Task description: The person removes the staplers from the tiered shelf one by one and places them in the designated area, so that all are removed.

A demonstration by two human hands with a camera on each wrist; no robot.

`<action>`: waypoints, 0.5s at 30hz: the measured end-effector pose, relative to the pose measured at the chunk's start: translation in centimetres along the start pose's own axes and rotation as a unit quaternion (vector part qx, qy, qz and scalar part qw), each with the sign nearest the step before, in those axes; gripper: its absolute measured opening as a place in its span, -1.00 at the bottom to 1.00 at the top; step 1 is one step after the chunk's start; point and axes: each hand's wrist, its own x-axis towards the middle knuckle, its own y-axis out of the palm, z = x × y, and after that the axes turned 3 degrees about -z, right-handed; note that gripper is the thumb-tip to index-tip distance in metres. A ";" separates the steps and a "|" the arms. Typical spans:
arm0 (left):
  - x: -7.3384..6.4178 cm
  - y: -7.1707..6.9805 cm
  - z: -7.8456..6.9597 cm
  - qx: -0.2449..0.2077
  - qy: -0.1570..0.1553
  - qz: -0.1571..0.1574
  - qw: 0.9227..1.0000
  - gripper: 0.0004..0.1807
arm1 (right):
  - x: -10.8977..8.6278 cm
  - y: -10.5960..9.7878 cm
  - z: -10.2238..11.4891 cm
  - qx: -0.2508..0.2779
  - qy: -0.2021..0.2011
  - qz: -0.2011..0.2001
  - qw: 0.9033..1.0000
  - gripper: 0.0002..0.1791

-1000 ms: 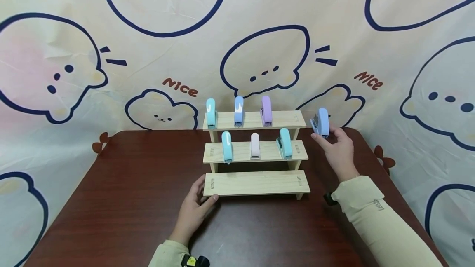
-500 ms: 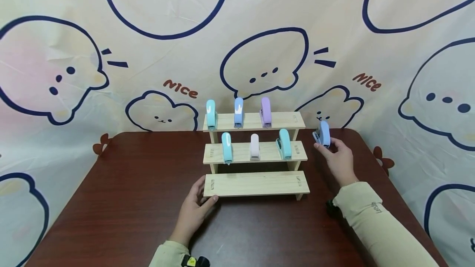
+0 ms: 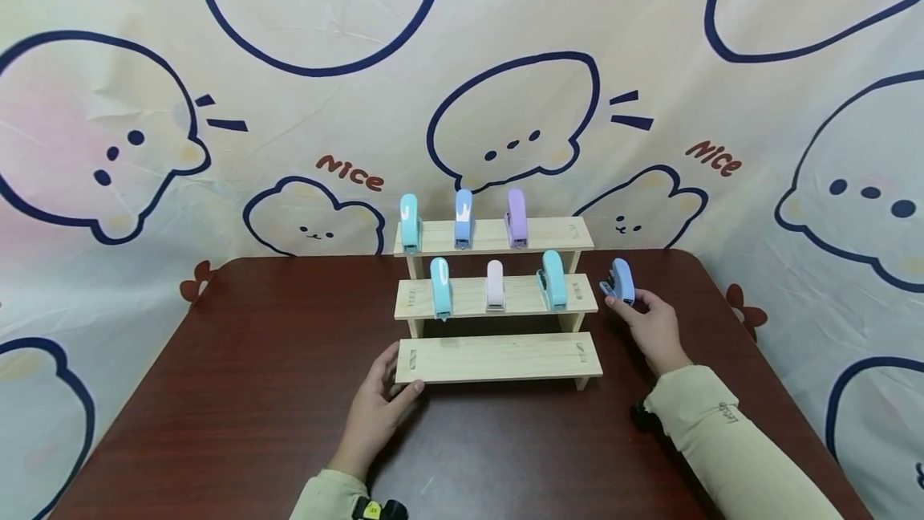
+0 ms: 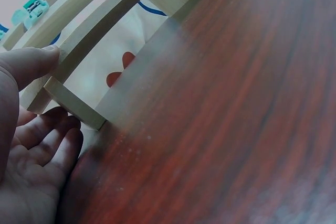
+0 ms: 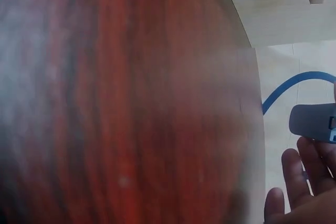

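Blue stapler [image 3: 624,281] pinched by right hand [image 3: 653,331], long axis pretty much upright, just right of wooden rack [image 3: 498,358]; rack's front left corner gripped by left hand [image 3: 375,408], way farther off.

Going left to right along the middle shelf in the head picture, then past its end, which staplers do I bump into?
Turquoise stapler, pale stapler, second turquoise stapler, then the blue stapler in the right hand.
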 end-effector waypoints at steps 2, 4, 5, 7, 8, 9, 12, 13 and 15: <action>0.0 0.1 0.1 0.002 0.010 0.000 1.000 -0.16 | 0.0 0.0 -0.3 0.000 0.005 0.000 1.000 -0.23; 0.0 0.1 0.1 0.001 0.014 -0.001 1.000 -0.17 | 0.1 0.1 -0.6 -0.003 0.009 0.000 1.000 -0.23; 0.0 0.1 0.1 0.002 0.015 -0.001 1.000 -0.17 | 0.1 0.1 -0.7 -0.004 0.011 0.001 1.000 -0.24; 0.0 0.2 0.2 0.003 0.019 -0.002 1.000 -0.17 | 0.1 0.1 -1.1 -0.006 0.015 0.003 1.000 -0.24; 0.0 0.2 0.2 0.001 0.018 -0.004 1.000 -0.17 | 0.1 0.1 -1.3 -0.007 0.018 0.005 1.000 -0.24; 0.0 0.2 0.2 -0.001 0.017 -0.003 1.000 -0.17 | 0.1 0.2 -1.4 -0.008 0.021 0.009 1.000 -0.24; 0.0 0.1 0.1 -0.005 0.014 -0.002 1.000 -0.16 | 0.1 0.2 -1.8 -0.013 0.027 0.023 0.999 -0.22; 0.1 0.1 0.1 -0.007 0.012 -0.001 1.000 -0.16 | 0.1 0.2 -1.9 -0.015 0.027 0.027 0.999 -0.22; 0.1 0.1 0.1 -0.009 0.003 0.002 1.000 -0.16 | 0.1 0.2 -2.0 -0.019 0.028 0.034 0.999 -0.23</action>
